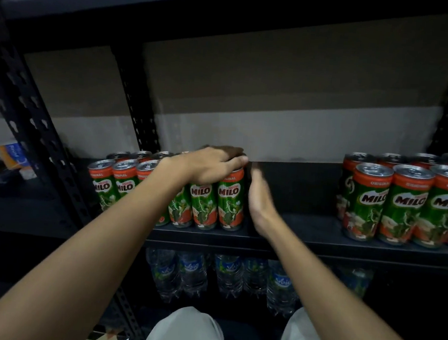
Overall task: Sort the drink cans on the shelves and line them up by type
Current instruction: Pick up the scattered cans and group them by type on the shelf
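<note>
Left hand [212, 166] lies flat, fingers [236, 160] draped over the tops of the left Milo cans [206, 201]; right hand [261, 197] stands edgewise, fingers together, just beside the end can. Beyond them — bare shelf [299, 222] — then the right Milo cans [404, 204].

place: shop stockroom | evidence: slotted metal shelving [23, 103]; stocked Milo cans [401, 204]; bottled water [224, 275] below

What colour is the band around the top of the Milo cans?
Orange-red, above a green body, on the Milo cans; clearest in the head view.
</note>
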